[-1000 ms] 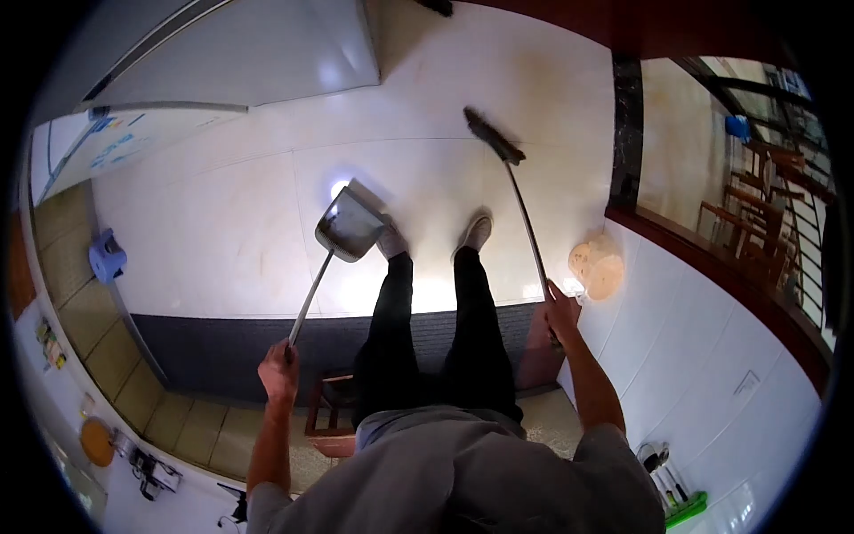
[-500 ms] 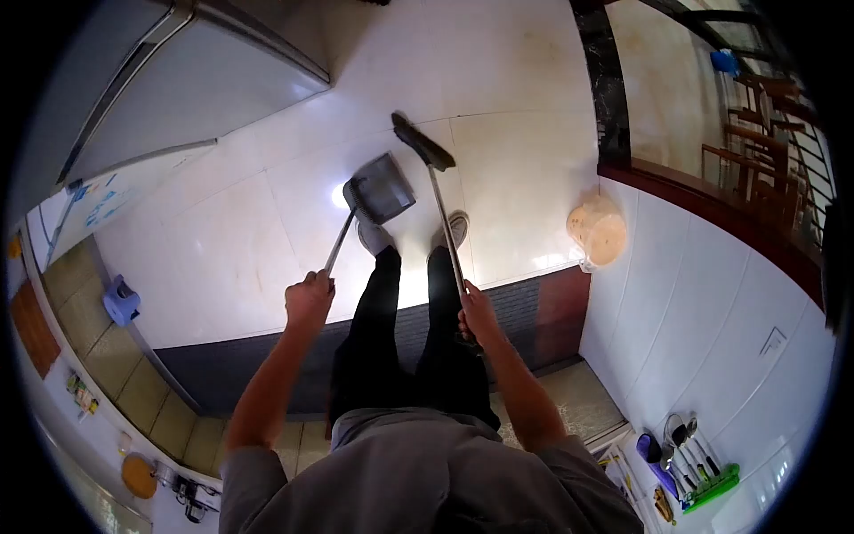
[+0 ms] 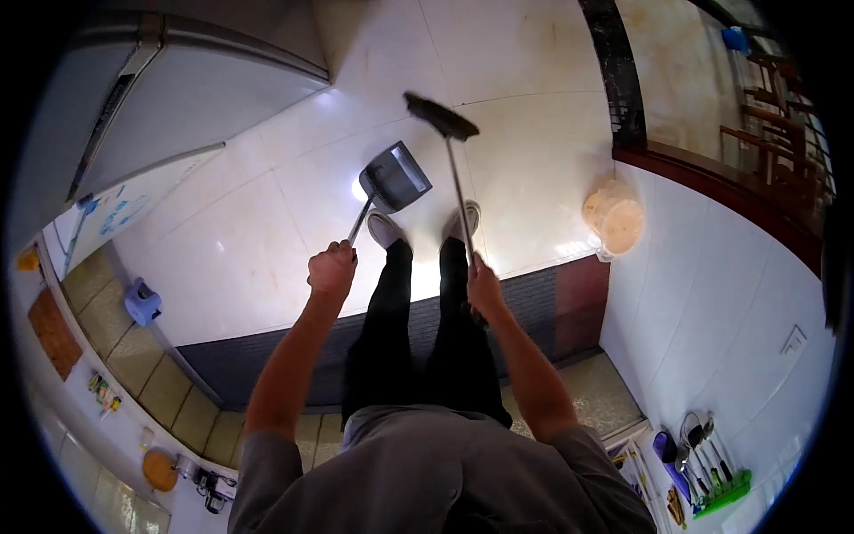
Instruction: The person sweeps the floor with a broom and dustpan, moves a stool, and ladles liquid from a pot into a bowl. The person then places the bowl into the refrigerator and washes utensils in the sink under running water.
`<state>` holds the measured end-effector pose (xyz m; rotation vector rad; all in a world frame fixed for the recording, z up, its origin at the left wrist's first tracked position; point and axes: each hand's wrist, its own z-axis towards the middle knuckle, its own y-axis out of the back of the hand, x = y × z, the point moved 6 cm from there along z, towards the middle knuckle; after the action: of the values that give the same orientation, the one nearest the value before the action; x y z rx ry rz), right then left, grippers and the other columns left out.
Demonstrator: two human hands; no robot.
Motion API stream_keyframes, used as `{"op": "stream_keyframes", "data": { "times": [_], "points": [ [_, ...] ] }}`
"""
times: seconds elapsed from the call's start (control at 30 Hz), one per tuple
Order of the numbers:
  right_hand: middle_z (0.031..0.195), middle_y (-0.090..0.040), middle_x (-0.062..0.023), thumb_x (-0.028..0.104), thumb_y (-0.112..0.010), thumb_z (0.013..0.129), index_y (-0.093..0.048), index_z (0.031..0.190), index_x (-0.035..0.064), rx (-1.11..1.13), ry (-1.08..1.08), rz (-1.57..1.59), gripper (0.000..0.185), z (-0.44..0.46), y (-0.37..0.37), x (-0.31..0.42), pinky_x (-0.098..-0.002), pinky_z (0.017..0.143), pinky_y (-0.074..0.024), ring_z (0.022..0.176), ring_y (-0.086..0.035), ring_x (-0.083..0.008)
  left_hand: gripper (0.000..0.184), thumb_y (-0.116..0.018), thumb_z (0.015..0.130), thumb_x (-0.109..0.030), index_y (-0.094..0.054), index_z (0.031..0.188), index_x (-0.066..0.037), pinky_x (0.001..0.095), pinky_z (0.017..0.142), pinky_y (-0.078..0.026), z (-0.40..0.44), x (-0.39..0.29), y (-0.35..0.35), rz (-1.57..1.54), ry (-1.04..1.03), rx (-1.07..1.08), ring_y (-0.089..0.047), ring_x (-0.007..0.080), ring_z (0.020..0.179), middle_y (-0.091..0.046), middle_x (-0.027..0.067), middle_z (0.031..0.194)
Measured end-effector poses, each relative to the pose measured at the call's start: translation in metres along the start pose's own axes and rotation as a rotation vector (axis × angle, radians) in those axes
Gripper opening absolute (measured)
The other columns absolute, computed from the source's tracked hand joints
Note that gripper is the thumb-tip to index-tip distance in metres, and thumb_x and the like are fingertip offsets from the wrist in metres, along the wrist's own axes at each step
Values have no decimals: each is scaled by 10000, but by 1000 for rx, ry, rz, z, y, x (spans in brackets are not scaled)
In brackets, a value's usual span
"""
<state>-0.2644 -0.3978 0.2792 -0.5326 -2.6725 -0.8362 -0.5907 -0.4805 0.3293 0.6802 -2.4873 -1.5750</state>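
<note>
The handle of a grey dustpan [image 3: 398, 181] is wrapped in the fingers of my left hand [image 3: 333, 270]. Its pan lies in front of my left shoe, open side facing away to the upper right. My right hand [image 3: 484, 287] grips the long handle of a broom [image 3: 442, 118]. The broom's dark bristle head is ahead and slightly right of the pan, apart from it. Whether the bristles touch the floor I cannot tell. My two shoes stand side by side on the pale tiles, behind the dustpan.
A refrigerator [image 3: 196, 98] stands at the upper left, with a blue stool [image 3: 142, 302] below it. A pinkish bucket [image 3: 616, 221] sits by the right wall. Wooden chairs [image 3: 774, 133] show at the upper right. Utensils hang on a green rack [image 3: 724, 495] at the lower right.
The broom has moved leftwards from the right side towards the dustpan. The dustpan has shifted right, and its open side has turned to the upper right. Both hands have come closer together.
</note>
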Motion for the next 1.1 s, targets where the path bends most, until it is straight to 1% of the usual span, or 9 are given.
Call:
{"op": "stream_keyframes", "data": {
  "times": [0.07,0.17,0.3,0.37,0.5,0.67,0.73,1.0,1.1],
  "points": [
    [867,-669,-188,228,-419,1045,-384,1485,95,259,-301,229,460,-44,3,29,-432,564,-553,624,-657,-280,191,-645,887,-240,-606,794,-78,412,531,-552,11,4,2,26,11,27,-679,286,588,-660,104,741],
    [721,-578,-84,259,-420,1058,-366,1505,129,471,-410,626,468,-84,12,17,-328,435,-478,487,-531,-154,191,-641,887,-236,-598,786,-79,413,534,-553,11,4,2,26,2,-23,-679,289,592,-661,104,746],
    [675,-532,-46,262,-418,1060,-365,1509,133,434,-504,614,470,-113,38,42,-298,421,-445,475,-503,-135,189,-641,884,-230,-592,782,-79,421,532,-551,21,13,2,14,-1,3,-678,290,593,-662,104,752],
    [670,-529,-45,260,-420,1058,-371,1507,133,307,-285,443,469,-98,37,36,-299,411,-440,477,-504,-131,194,-635,896,-258,-606,816,-84,430,540,-549,17,14,-2,5,24,25,-673,302,606,-661,116,736],
    [650,-495,-36,261,-424,1060,-371,1506,194,212,-225,274,454,-46,27,33,-303,397,-424,453,-459,-119,186,-645,888,-248,-602,814,-83,433,541,-549,15,11,-3,0,21,7,-671,307,608,-661,116,737],
    [656,-516,-59,265,-431,1054,-353,1518,133,522,-476,888,489,-61,50,53,-301,393,-434,441,-472,-135,171,-652,881,-232,-603,812,-83,434,544,-550,15,12,-1,-8,7,-12,-668,311,605,-659,114,736],
    [649,-499,-54,262,-435,1053,-357,1517,139,560,-449,887,486,-82,56,51,-298,400,-440,465,-481,-134,167,-652,881,-230,-604,814,-85,435,543,-549,19,15,-1,-8,6,-16,-667,314,604,-659,115,737],
    [680,-512,-68,258,-456,1048,-418,1473,133,79,-28,87,445,-50,1,27,-339,420,-456,506,-504,-154,189,-613,910,-252,-618,847,-75,435,582,-565,16,20,-3,14,28,86,-690,306,644,-681,130,794],
    [637,-487,-36,247,-435,1056,-361,1514,151,470,-454,823,474,-77,21,46,-314,395,-427,460,-473,-137,161,-649,884,-245,-625,838,-92,435,581,-556,15,25,-2,-11,30,68,-677,320,644,-668,127,751]
  ]
}}
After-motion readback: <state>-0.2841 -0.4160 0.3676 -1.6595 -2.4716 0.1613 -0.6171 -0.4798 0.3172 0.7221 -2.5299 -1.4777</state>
